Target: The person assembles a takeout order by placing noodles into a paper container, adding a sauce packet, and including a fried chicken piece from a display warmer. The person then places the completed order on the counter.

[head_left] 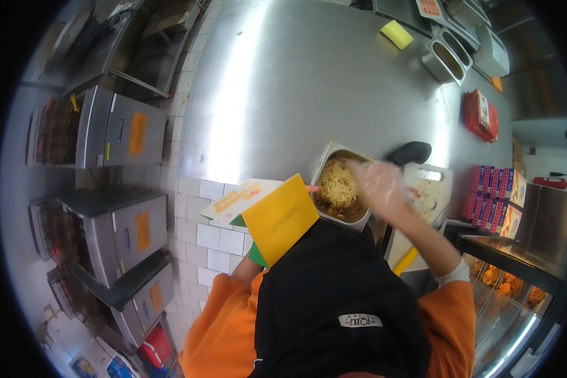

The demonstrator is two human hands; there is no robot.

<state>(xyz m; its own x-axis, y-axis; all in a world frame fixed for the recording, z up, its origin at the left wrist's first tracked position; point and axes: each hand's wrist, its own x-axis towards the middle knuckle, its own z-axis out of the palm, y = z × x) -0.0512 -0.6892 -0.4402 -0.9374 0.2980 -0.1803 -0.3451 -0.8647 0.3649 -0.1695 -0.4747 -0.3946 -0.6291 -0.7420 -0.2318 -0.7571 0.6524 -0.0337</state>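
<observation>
At the table's near edge sits a rectangular steel pan (pixel 327 154) holding pale noodles (pixel 339 184) in a brown, saucy mix. A folding cardboard food box (pixel 282 220), yellow with white and green panels, stands with its flaps spread just left of the pan. My left hand (pixel 312 188) grips this box from behind; only a fingertip shows by the pan's rim, and the rest is covered. Over the pan's right side is my right hand (pixel 384 190), in a clear plastic glove. Its fingers are smeared by motion beside the noodles, so their closure is unclear.
Right of the pan lie a white cutting board (pixel 436 183) and a black object (pixel 409 153). A yellow handle (pixel 405 261) lies nearer. Farther off are a yellow sponge (pixel 396 34), steel containers (pixel 446 58), red packs (pixel 481 116) and stacked boxes (pixel 496 195). Fryer-like units (pixel 132 129) line the left.
</observation>
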